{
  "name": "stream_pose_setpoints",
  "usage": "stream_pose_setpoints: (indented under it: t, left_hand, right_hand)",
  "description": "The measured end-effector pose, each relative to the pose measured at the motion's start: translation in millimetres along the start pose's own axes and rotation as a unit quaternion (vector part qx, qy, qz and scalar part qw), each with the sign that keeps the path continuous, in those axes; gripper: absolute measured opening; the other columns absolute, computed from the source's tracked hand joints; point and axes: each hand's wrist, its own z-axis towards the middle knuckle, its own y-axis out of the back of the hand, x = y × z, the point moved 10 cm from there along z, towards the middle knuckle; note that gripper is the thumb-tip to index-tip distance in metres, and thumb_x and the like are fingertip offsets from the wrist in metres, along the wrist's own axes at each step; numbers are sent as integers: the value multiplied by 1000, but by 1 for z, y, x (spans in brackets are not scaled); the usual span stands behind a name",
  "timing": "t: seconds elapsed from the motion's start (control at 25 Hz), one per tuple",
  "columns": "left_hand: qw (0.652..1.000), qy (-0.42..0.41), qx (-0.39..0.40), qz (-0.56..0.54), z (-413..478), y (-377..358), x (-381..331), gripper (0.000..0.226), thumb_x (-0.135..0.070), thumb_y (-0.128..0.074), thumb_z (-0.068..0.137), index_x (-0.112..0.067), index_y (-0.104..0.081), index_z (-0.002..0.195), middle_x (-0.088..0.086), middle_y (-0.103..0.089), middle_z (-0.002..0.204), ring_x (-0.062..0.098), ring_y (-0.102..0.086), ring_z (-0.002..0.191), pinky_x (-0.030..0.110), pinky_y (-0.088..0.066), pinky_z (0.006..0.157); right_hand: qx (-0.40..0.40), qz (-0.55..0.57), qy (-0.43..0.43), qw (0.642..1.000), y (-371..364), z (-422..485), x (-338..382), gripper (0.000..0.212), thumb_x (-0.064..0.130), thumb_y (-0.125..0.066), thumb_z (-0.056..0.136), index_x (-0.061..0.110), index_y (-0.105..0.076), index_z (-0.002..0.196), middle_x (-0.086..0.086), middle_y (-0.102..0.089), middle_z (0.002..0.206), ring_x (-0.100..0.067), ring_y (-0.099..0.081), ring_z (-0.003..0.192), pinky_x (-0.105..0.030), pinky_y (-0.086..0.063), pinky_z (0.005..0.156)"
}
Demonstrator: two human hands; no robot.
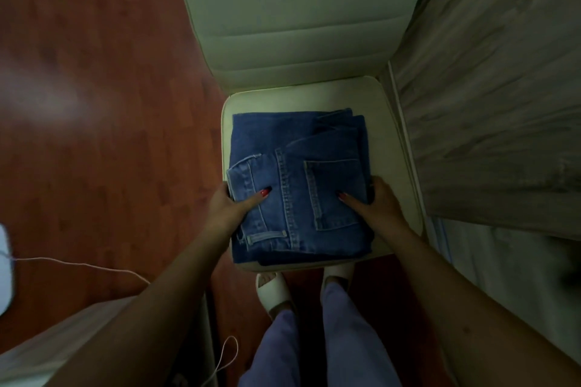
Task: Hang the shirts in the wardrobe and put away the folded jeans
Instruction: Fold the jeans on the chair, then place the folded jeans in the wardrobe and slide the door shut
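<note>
Head view shows the folded jeans (298, 185) lying on the chair seat (390, 122), toward its front edge. The left hand (231, 207) and right hand (375, 203) clasp the stack's opposite sides, thumbs on top. Putting them away looks underway; next, a level lift keeps the folds together.

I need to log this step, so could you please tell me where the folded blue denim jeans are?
In the head view, the folded blue denim jeans lie centre-frame on the cream chair seat, gripped between the left hand and right hand.
</note>
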Motion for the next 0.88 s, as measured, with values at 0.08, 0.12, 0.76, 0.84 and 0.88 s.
stream_pose_setpoints:
  t: [0.08,0.12,0.76,0.84,0.88]
  left_hand:
    - [998,-6,-44,34,11,13,4,85,-46,-92,46,-15,-51,113,4,-66,111,20,-68,98,39,-58,80]
    - [999,-2,-30,29,14,12,7,87,-47,-92,46,-14,-51,116,4,-67,112,22,-69,100,40,-58,82]
    - [965,12,257,54,-58,-103,-23,86,-46,-91,40,-18,-63,116,9,-74,106,29,-72,93,36,-59,67]
    - [943,33,319,92,-84,-145,-20,91,-49,-91,38,-18,-62,118,11,-73,108,31,-71,95,37,-60,68]
    - [929,47,348,111,-98,-168,-15,89,-48,-91,40,-18,-62,119,11,-73,109,32,-70,96,37,-60,69]
  right_hand:
    - [-77,-38,-14,996,17,5,-4,97,51,-84,57,14,-38,135,-5,-45,131,-19,-48,114,-26,-43,88]
    - [-77,-8,-32,997,17,7,-9,103,50,-86,54,12,-37,136,-4,-46,129,-19,-49,114,-27,-44,90]
    - [15,477,-63,877,0,-105,-97,45,16,-66,85,24,-54,127,1,-67,121,-14,-66,107,-25,-55,80]
    - [-21,513,-94,853,16,-142,-134,42,19,-68,84,29,-56,123,3,-69,118,-15,-67,105,-29,-55,78]
    - [-41,525,-112,843,25,-161,-156,42,20,-69,83,30,-57,122,4,-69,117,-16,-67,104,-31,-55,80]
